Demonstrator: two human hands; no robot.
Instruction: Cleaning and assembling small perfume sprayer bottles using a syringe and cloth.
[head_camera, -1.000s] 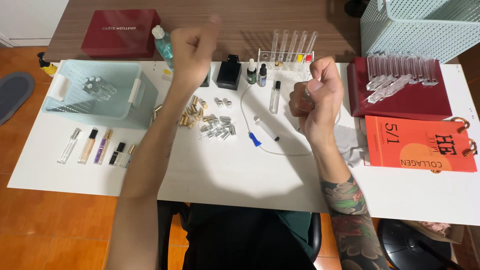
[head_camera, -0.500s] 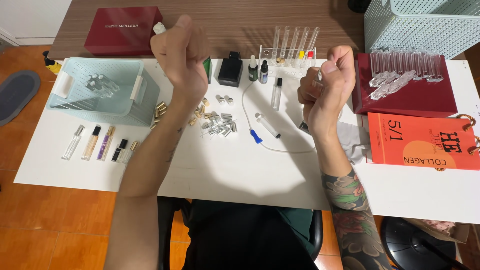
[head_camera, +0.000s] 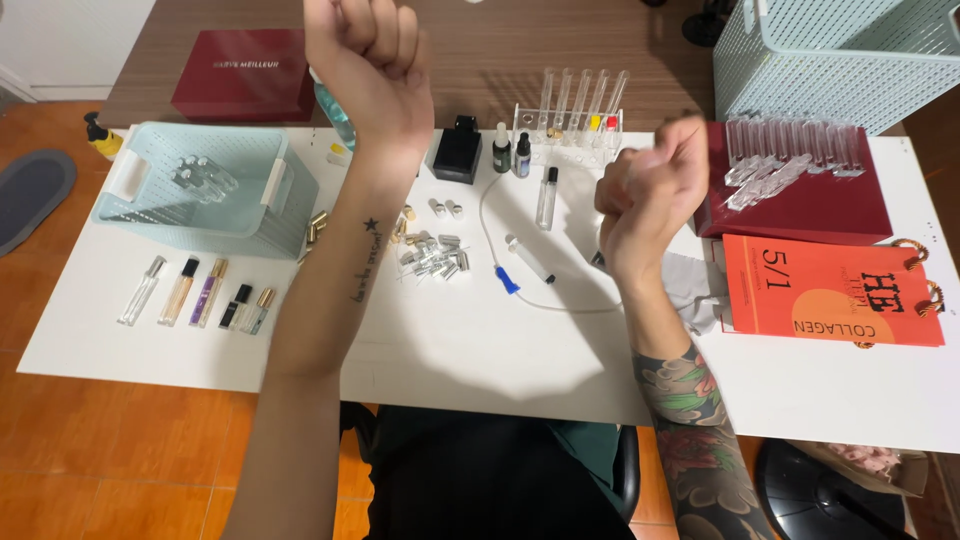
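My left hand (head_camera: 365, 55) is raised high over the back of the table, its fingers curled into a fist with nothing seen in it. A clear bluish bottle (head_camera: 338, 118) stands on the table behind its wrist. My right hand (head_camera: 652, 195) is also a fist, motion-blurred, held above the white board (head_camera: 500, 350) to the right of a slim clear vial (head_camera: 547, 196); nothing shows in it. Between my forearms lie a heap of small metal caps and vials (head_camera: 432, 255) and a syringe with a blue tip (head_camera: 526, 265) on thin tubing.
A pale blue basket (head_camera: 150, 215) holding glass vials stands at the left, with a row of slim spray bottles (head_camera: 190, 295) in front. At the back are a black bottle (head_camera: 458, 150), two dropper bottles (head_camera: 510, 150) and a tube rack (head_camera: 580, 105). A dark red box (head_camera: 810, 215), an orange bag (head_camera: 830, 290) and a mint crate (head_camera: 840, 50) are at the right.
My left fist has risen higher and farther toward the back. My right fist has dropped and shifted right, now blurred. The things on the table have not moved.
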